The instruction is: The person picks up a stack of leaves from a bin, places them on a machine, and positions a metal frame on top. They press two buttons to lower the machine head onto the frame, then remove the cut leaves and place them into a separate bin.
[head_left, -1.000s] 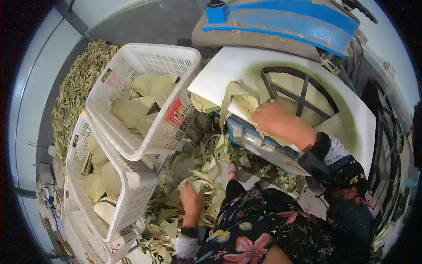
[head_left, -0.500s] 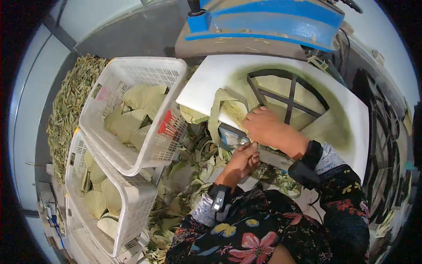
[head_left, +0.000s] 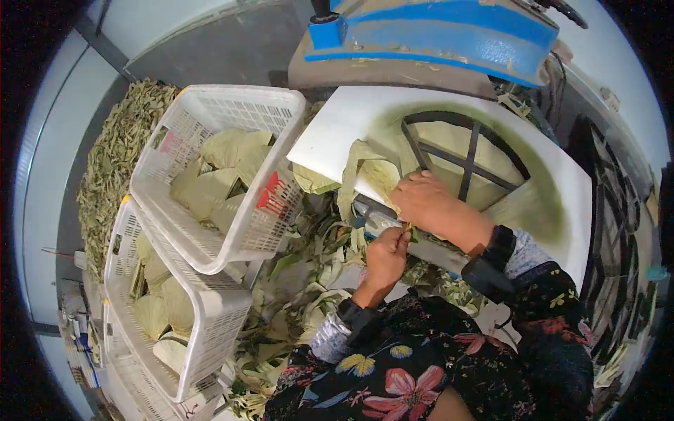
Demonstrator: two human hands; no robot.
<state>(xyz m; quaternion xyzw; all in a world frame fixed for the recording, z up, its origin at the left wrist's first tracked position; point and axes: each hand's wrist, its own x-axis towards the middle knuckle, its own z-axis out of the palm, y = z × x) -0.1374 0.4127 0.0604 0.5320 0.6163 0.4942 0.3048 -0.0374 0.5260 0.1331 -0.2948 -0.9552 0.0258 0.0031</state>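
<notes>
Below the board's near edge, my left hand (head_left: 385, 261) is closed in a pinch, with a small green bit of leaf (head_left: 411, 232) at its fingertips. My right hand (head_left: 437, 207) bends over the near edge of the white board (head_left: 319, 144), its fingers closed on pale dried leaf (head_left: 379, 177). Those fingertips are beside the lower left corner of a dark fan-shaped cutting die (head_left: 472, 163). The die lies on the board with pale leaf showing through its openings. A loose leaf strip (head_left: 346, 191) curls over the edge left of my right hand.
White plastic baskets (head_left: 210, 265) stacked at left hold cut leaf pieces (head_left: 203, 193). A leaf heap (head_left: 116, 182) lies behind them. Leaf scraps (head_left: 309, 256) cover the area below the board. A blue machine (head_left: 449, 31) stands behind the board; more dark dies (head_left: 611, 231) stand at right.
My left hand has risen slightly and turned, its fingers now pinched near the right hand's underside. The right hand stays on the leaf at the board's edge. The whole view has shifted a little.
</notes>
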